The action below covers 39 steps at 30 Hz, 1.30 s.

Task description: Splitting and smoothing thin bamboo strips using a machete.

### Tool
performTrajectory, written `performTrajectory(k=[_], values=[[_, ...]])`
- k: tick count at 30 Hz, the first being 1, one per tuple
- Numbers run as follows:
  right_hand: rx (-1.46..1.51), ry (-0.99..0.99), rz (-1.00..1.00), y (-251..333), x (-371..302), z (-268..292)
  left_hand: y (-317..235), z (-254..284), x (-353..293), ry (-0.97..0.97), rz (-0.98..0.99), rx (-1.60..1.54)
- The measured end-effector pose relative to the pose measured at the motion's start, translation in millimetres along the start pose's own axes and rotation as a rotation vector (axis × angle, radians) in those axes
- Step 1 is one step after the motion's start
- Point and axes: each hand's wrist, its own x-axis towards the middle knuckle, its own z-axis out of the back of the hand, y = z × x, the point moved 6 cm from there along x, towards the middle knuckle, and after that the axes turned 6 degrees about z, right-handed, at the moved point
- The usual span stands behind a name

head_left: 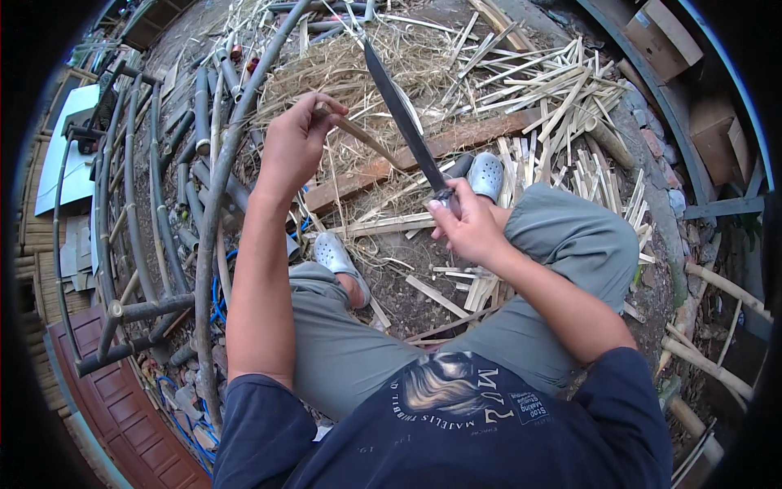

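Observation:
My right hand (471, 222) is wrapped round the handle of a long machete (401, 114), its dark blade slanting up and to the left, away from me. Raised to the left of the blade, my left hand (300, 140) pinches one end of a bamboo strip (364, 140). The strip's free end slopes down to the right, close to the lower blade; whether they touch I cannot tell. Beneath both hands lies a reddish-brown wooden plank (358, 182) on the ground. Pale shavings (318, 81) are heaped beyond it.
Split bamboo strips (562, 98) lie piled at the far right, with more beside my right shoe (486, 176). A bamboo rack (134, 204) stands at the left. Cardboard boxes (664, 39) sit at the far right, and a brown panelled door (122, 399) is at lower left.

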Motion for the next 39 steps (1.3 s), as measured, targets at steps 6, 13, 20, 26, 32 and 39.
performTrajectory(k=[6, 13, 20, 26, 32, 39], values=[[-0.128, 0.055, -0.198, -50, -24, -31, -7, 0, 2, 0.031, -0.047, 0.071], [0.029, -0.143, 0.119, -8, -10, -2, -10, -1, 2, 0.009, -0.088, 0.042], [-0.275, 0.039, -0.15, -79, -28, -23, 2, -2, 9, -0.077, -0.061, 0.026], [-0.304, -0.253, 0.305, 0, -11, 10, -10, -7, 9, -0.149, -0.132, 0.01], [-0.384, 0.036, -0.18, -92, -28, -24, 1, -8, 10, -0.138, -0.045, 0.026], [-0.311, -0.235, 0.195, -32, -7, 1, -9, -6, 8, -0.185, -0.088, 0.092]])
